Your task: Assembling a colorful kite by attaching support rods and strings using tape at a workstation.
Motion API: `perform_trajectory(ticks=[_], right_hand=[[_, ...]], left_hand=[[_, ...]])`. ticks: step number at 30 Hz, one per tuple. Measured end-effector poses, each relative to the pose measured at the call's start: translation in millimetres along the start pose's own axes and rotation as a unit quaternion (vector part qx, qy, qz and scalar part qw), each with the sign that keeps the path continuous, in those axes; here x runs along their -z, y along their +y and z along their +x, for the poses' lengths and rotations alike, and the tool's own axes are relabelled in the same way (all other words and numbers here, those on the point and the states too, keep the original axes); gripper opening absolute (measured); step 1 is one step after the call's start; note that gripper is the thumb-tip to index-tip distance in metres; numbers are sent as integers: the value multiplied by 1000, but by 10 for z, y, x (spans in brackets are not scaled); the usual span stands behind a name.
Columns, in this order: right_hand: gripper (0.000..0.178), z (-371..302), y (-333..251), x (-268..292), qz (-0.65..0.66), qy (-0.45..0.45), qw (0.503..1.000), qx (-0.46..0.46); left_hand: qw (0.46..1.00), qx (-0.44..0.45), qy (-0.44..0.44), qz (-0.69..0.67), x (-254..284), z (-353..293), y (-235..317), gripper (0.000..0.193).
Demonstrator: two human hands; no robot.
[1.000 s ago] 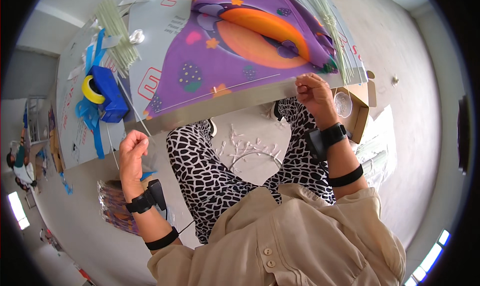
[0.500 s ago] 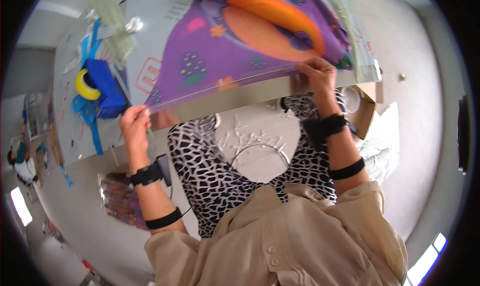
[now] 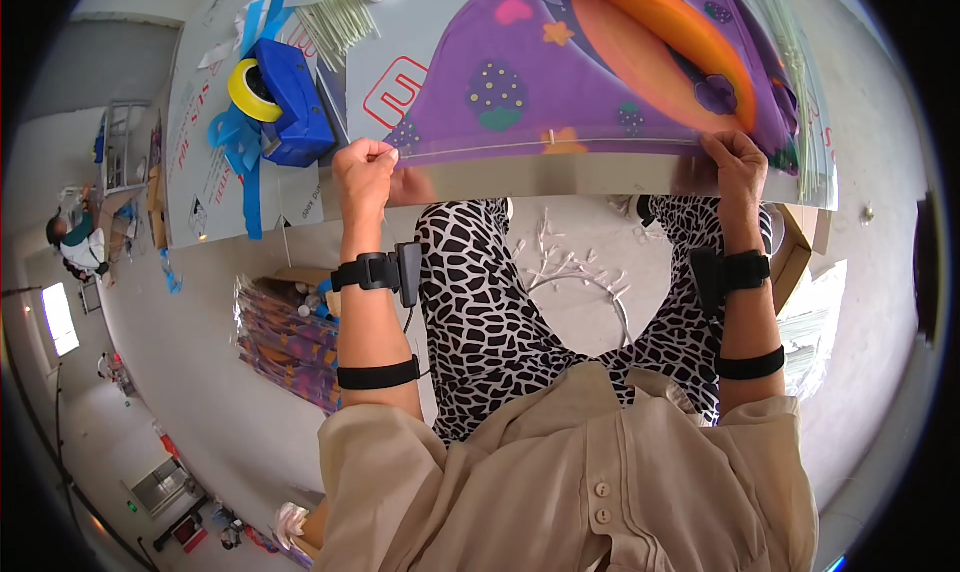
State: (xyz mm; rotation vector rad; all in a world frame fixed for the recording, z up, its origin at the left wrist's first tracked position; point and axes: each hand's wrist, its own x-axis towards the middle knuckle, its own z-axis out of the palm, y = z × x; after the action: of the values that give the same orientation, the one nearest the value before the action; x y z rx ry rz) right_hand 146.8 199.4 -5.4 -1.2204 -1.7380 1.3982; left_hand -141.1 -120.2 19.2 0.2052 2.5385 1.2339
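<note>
A purple printed fabric (image 3: 455,122) with an orange crescent, stars and dotted berry shapes lies over the near part of the table. Along its near hem runs a thin pale rod (image 3: 610,140), with a small whitish tab near the middle. My left hand (image 3: 364,180) pinches the hem at its left corner, fingers closed. Toward the right end, my right hand (image 3: 738,170) also has thumb and fingers closed on the hem. Between the two hands the edge is held nearly straight, just inside the table's shiny metal rim (image 3: 570,177).
On the table's left stand a blue tape dispenser (image 3: 298,112) with a yellow roll (image 3: 252,90) and blue strips (image 3: 252,202). Pale thin sticks (image 3: 335,17) lie behind it, others at right. A cardboard box (image 3: 793,257) and a plastic-wrapped bundle (image 3: 285,342) are on the floor.
The whole view has shifted and levelled, so the hem now looks nearly horizontal instead of slanting. Both hands remain closed at the two ends of the hem.
</note>
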Motion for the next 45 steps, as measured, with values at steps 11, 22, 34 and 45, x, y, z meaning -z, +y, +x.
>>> perform_trajectory(ticks=[11, 22, 34, 45], right_hand=[[16, 15, 71, -129, -74, 58, 996, -12], [22, -72, -56, -201, -224, 91, 970, -25], [22, -119, -118, -270, -298, 105, 949, -16], [21, -138, -102, -247, -294, 101, 951, 0]], left_hand=[[997, 21, -31, -67, 75, 111, -195, 4], [996, 27, -37, -70, 70, 97, -158, 1], [996, 19, -42, -74, 76, 107, -179, 1], [995, 16, -55, -81, 84, 108, -177, 2]])
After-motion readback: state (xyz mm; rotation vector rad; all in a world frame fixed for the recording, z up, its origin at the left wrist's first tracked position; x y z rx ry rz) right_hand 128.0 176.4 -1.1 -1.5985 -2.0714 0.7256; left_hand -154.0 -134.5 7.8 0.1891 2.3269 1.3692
